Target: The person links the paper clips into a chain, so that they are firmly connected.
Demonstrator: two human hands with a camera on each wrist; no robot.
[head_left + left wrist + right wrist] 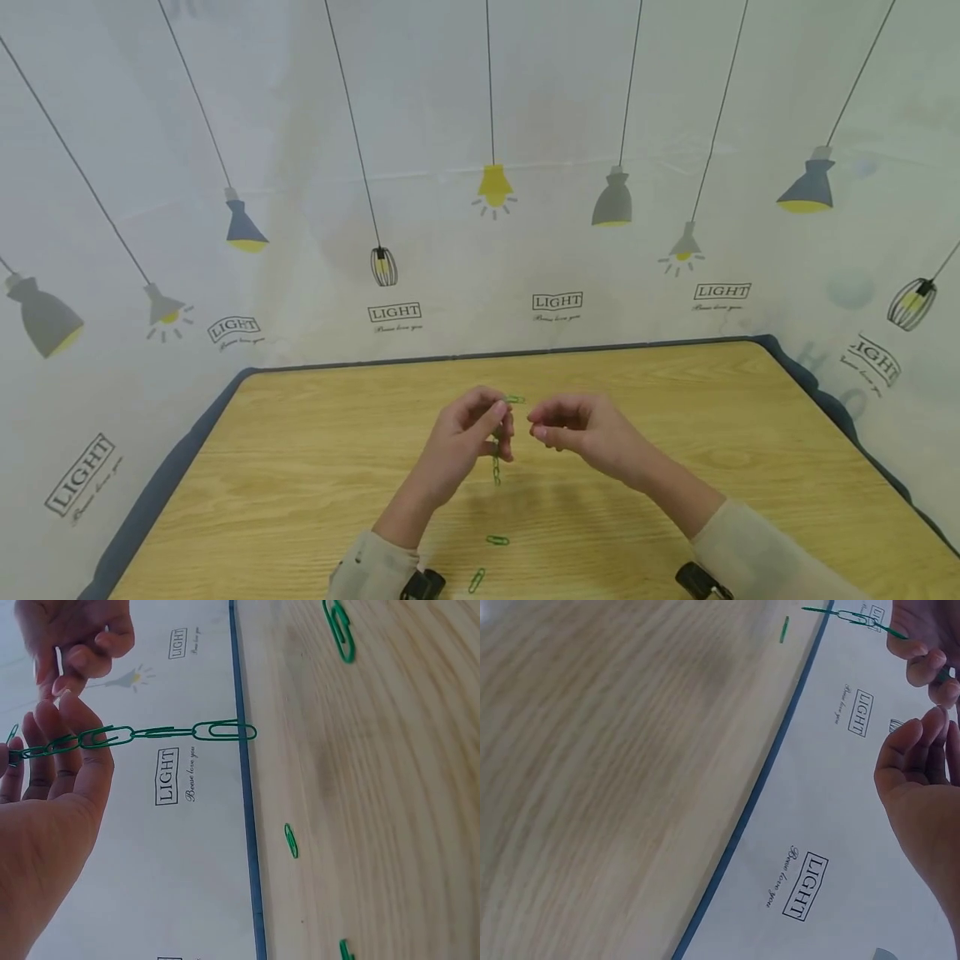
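Note:
My left hand (468, 433) pinches a chain of linked green paper clips (161, 734) between thumb and fingers. Several links run across its fingers, and the lower end (496, 472) hangs free above the table. One green clip (515, 399) sticks out past the left fingertips towards the right hand. Just to the right, my right hand (588, 429) is raised with its fingers loosely bent, thumb near the index finger, and nothing shows between them. Its fingertips are close to those of the left hand in the right wrist view.
Below the hands, two loose green paper clips lie on the wooden table (300, 467), one crosswise (497, 540) and one nearer the front (477, 580). A third loose clip (341, 630) shows in the left wrist view. A pale curtain printed with lamps (435, 208) surrounds the table's far edge and sides.

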